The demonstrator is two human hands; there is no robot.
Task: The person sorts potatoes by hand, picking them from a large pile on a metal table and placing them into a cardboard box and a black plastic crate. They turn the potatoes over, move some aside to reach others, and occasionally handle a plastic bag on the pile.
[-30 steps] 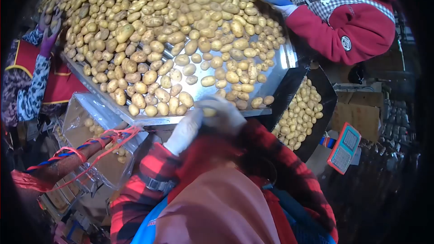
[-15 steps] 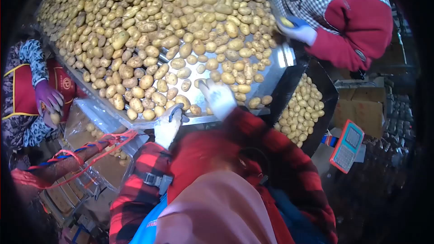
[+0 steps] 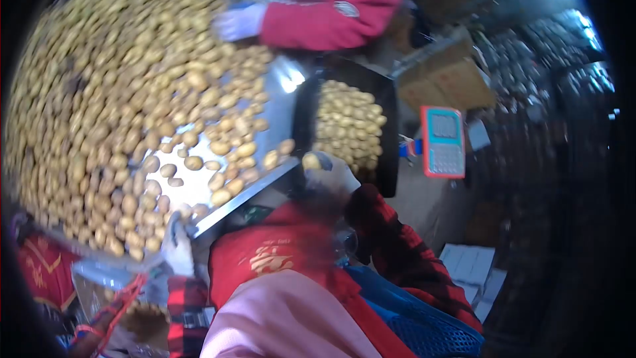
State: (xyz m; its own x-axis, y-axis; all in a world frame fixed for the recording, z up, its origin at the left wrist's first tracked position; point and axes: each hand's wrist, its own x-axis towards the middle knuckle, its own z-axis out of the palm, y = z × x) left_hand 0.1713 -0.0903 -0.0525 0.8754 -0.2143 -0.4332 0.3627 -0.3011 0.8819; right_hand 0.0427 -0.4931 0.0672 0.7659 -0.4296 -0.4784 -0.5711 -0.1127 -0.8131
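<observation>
My right hand [image 3: 331, 176], in a white glove, is closed around a potato [image 3: 311, 160] beside the near edge of the black bin [image 3: 391, 152]. My left hand [image 3: 177, 245], also gloved, rests at the metal rim of the sorting table [image 3: 245, 193], its blurred fingers stretched out towards the potatoes there. A thick spread of loose potatoes [image 3: 99, 139] covers much of the table. Smaller, cleaner-looking potatoes [image 3: 349, 122] fill much of the bin.
Across the table a person in a red sleeve [image 3: 324, 26] has a gloved hand [image 3: 240, 22] by the potatoes. A red-framed scale display [image 3: 443, 142] stands right of the bin, with cardboard boxes [image 3: 450, 83] behind. A cord-wrapped pole [image 3: 112, 318] is at lower left.
The view has turned to the right. My right hand has gone from the tabletop to the bin's near side and now holds a potato. My left hand stays near the table rim.
</observation>
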